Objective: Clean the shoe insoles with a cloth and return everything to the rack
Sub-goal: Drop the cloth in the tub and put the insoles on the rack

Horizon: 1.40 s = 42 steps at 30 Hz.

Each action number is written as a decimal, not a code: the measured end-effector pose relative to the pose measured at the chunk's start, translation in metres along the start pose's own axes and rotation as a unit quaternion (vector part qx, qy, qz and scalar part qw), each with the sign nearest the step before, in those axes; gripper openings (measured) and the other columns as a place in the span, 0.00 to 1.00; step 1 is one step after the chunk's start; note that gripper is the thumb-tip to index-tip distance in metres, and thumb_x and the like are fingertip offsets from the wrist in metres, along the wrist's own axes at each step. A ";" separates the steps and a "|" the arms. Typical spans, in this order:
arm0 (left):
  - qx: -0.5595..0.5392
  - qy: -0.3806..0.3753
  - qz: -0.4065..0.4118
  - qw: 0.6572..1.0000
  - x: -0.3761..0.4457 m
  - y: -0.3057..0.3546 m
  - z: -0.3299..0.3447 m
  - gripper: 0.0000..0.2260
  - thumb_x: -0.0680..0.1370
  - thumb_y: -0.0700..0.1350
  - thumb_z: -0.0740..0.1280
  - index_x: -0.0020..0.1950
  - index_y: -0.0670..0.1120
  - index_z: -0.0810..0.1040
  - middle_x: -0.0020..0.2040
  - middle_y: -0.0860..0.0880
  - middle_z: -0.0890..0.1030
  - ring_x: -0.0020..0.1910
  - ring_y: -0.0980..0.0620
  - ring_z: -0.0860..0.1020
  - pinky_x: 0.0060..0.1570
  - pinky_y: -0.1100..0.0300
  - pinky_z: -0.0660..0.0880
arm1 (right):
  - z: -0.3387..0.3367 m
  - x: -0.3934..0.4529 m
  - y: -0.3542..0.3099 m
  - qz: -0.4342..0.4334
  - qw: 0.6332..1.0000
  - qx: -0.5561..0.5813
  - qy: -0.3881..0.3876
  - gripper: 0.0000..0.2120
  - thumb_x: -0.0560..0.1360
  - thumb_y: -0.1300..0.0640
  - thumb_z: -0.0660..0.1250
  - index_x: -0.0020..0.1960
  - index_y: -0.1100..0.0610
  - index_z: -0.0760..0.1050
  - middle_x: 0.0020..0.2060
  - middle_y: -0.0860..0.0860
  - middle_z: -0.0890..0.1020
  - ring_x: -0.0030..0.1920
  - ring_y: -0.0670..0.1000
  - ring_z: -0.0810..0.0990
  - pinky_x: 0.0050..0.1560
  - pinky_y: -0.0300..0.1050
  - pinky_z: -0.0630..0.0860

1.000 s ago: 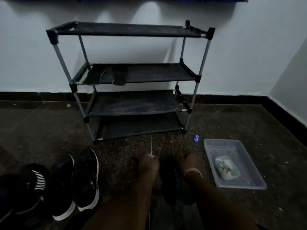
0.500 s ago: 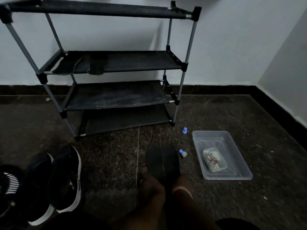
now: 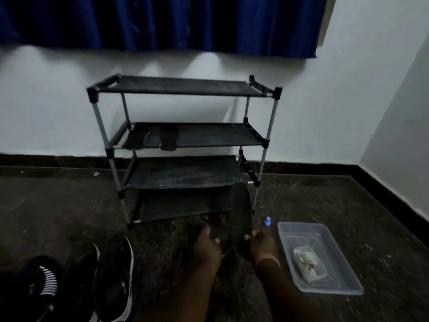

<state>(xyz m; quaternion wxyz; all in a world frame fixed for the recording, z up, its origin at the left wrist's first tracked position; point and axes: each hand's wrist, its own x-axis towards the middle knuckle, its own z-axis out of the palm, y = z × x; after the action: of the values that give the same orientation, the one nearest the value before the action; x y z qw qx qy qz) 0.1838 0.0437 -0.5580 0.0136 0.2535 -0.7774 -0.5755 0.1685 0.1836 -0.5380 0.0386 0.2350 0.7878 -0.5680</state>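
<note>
Insoles (image 3: 234,219) | gripped by left hand (image 3: 207,248) and right hand (image 3: 262,244) fingers | step: returning | next: lay on rack (image 3: 185,180) shelf.

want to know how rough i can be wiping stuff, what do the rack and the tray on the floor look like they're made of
The rack looks like grey metal tubes with black plastic joints, its shelves matte black fabric, the lower ones slightly sagging. The tray seems clear glossy plastic: the floor shows through its walls.
</note>
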 end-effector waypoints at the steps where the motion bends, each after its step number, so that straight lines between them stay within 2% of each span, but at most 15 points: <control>1: -0.030 -0.007 0.016 0.999 0.013 0.003 -0.002 0.20 0.76 0.37 0.66 0.64 0.57 0.76 0.63 0.44 0.81 0.58 0.41 0.80 0.56 0.43 0.80 | 0.000 -0.001 -0.015 -0.025 1.000 0.017 0.001 0.02 0.74 0.61 0.71 0.46 0.57 0.80 0.43 0.54 0.83 0.47 0.54 0.82 0.57 0.53 0.78; 5: -0.133 -0.067 0.085 0.985 0.015 0.040 -0.026 0.28 0.75 0.35 0.62 0.53 0.72 0.74 0.60 0.49 0.81 0.58 0.44 0.81 0.54 0.39 0.81 | 0.007 -0.017 -0.066 -0.083 0.987 0.136 0.026 0.04 0.75 0.67 0.68 0.43 0.60 0.79 0.39 0.55 0.83 0.44 0.56 0.81 0.56 0.56 0.79; 11: -0.205 -0.145 0.108 0.962 -0.034 0.128 -0.075 0.30 0.81 0.29 0.57 0.72 0.60 0.66 0.64 0.50 0.80 0.54 0.49 0.83 0.40 0.53 0.82 | -0.003 -0.036 -0.116 -0.121 0.965 0.225 0.059 0.06 0.75 0.69 0.68 0.41 0.61 0.77 0.40 0.60 0.82 0.44 0.57 0.80 0.52 0.53 0.78; 14: -0.231 -0.142 0.115 0.956 -0.034 0.156 -0.084 0.29 0.82 0.30 0.58 0.74 0.59 0.64 0.58 0.54 0.81 0.51 0.50 0.83 0.37 0.56 0.81 | -0.011 -0.033 -0.138 -0.103 0.953 0.281 0.043 0.03 0.76 0.68 0.67 0.44 0.63 0.77 0.44 0.62 0.82 0.47 0.63 0.82 0.53 0.61 0.80; 16: -0.244 -0.142 0.111 0.953 -0.031 0.176 -0.088 0.28 0.82 0.31 0.60 0.75 0.57 0.65 0.58 0.50 0.81 0.52 0.46 0.83 0.37 0.57 0.80 | -0.016 -0.026 -0.156 -0.092 0.946 0.308 0.041 0.06 0.76 0.67 0.67 0.42 0.60 0.77 0.46 0.62 0.82 0.49 0.64 0.82 0.53 0.64 0.80; 18: -0.250 -0.139 0.105 0.952 -0.027 0.192 -0.092 0.29 0.81 0.31 0.61 0.77 0.55 0.64 0.61 0.45 0.80 0.51 0.44 0.83 0.36 0.58 0.80 | -0.022 -0.026 -0.174 -0.078 0.934 0.347 0.033 0.07 0.76 0.69 0.66 0.41 0.60 0.76 0.47 0.62 0.81 0.46 0.62 0.81 0.49 0.61 0.82; 22: -0.269 -0.138 0.100 0.948 -0.012 0.219 -0.091 0.26 0.82 0.32 0.61 0.75 0.54 0.65 0.61 0.43 0.79 0.48 0.46 0.82 0.36 0.58 0.80 | -0.029 -0.019 -0.204 -0.049 0.914 0.403 0.019 0.05 0.77 0.73 0.64 0.47 0.65 0.75 0.50 0.62 0.80 0.44 0.63 0.81 0.27 0.46 0.81; 24: -0.277 -0.129 0.092 0.948 0.002 0.231 -0.092 0.25 0.82 0.31 0.59 0.75 0.52 0.66 0.60 0.43 0.78 0.49 0.45 0.81 0.38 0.58 0.80 | -0.026 -0.009 -0.219 -0.038 0.912 0.409 0.016 0.05 0.77 0.73 0.64 0.48 0.66 0.76 0.52 0.64 0.80 0.46 0.64 0.81 0.27 0.46 0.81; 27: -0.285 -0.117 0.072 0.949 0.026 0.244 -0.093 0.25 0.82 0.31 0.59 0.75 0.51 0.65 0.59 0.43 0.77 0.51 0.45 0.80 0.40 0.56 0.81 | -0.021 0.008 -0.237 -0.035 0.955 0.296 -0.009 0.12 0.80 0.66 0.61 0.62 0.65 0.73 0.60 0.60 0.78 0.50 0.58 0.81 0.42 0.48 0.83; 29: -0.283 -0.111 0.067 0.950 0.043 0.254 -0.092 0.25 0.82 0.31 0.59 0.75 0.50 0.64 0.56 0.45 0.77 0.52 0.45 0.80 0.42 0.55 0.81 | -0.014 0.023 -0.250 -0.052 0.949 0.308 -0.048 0.19 0.81 0.64 0.59 0.72 0.59 0.66 0.61 0.56 0.77 0.46 0.54 0.81 0.39 0.42 0.82; 31: -0.278 -0.102 0.061 0.953 0.063 0.262 -0.090 0.26 0.81 0.31 0.59 0.76 0.51 0.64 0.55 0.46 0.77 0.52 0.45 0.81 0.42 0.55 0.81 | -0.007 0.038 -0.263 -0.081 0.983 0.165 -0.020 0.19 0.83 0.54 0.58 0.73 0.57 0.66 0.64 0.56 0.76 0.53 0.54 0.80 0.50 0.43 0.81; 33: -0.270 -0.094 0.049 0.957 0.082 0.269 -0.088 0.25 0.82 0.32 0.59 0.76 0.52 0.65 0.55 0.46 0.77 0.51 0.46 0.81 0.41 0.56 0.81 | 0.003 0.048 -0.278 -0.138 0.990 -0.012 0.031 0.25 0.80 0.40 0.59 0.69 0.56 0.71 0.67 0.56 0.75 0.65 0.56 0.75 0.64 0.47 0.73; 35: -0.259 -0.081 0.041 0.962 0.100 0.273 -0.085 0.23 0.81 0.32 0.57 0.74 0.51 0.66 0.54 0.46 0.77 0.48 0.46 0.81 0.38 0.56 0.81 | 0.014 0.051 -0.283 -0.156 0.982 -0.093 0.044 0.25 0.79 0.38 0.60 0.67 0.54 0.73 0.66 0.55 0.76 0.68 0.56 0.73 0.65 0.49 0.70; 39: -0.245 -0.071 0.039 0.966 0.131 0.276 -0.078 0.27 0.81 0.31 0.56 0.79 0.48 0.59 0.50 0.44 0.75 0.42 0.46 0.79 0.37 0.55 0.81 | 0.036 0.072 -0.289 -0.150 0.984 -0.077 0.057 0.25 0.78 0.38 0.61 0.67 0.54 0.72 0.66 0.55 0.76 0.68 0.56 0.73 0.65 0.46 0.69; 42: -0.207 -0.054 0.034 0.976 0.143 0.279 -0.074 0.27 0.81 0.31 0.58 0.79 0.45 0.59 0.65 0.39 0.73 0.48 0.44 0.79 0.31 0.58 0.81 | 0.045 0.079 -0.291 -0.158 0.982 -0.089 0.044 0.25 0.79 0.39 0.61 0.67 0.55 0.72 0.66 0.55 0.77 0.69 0.55 0.73 0.64 0.45 0.69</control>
<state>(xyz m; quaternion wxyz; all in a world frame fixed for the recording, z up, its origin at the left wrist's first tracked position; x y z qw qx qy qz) -0.0227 -0.0225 -0.3199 0.0436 0.1870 -0.6496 -0.7357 -0.0312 0.0970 -0.3242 -0.0658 0.1280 0.8633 -0.4837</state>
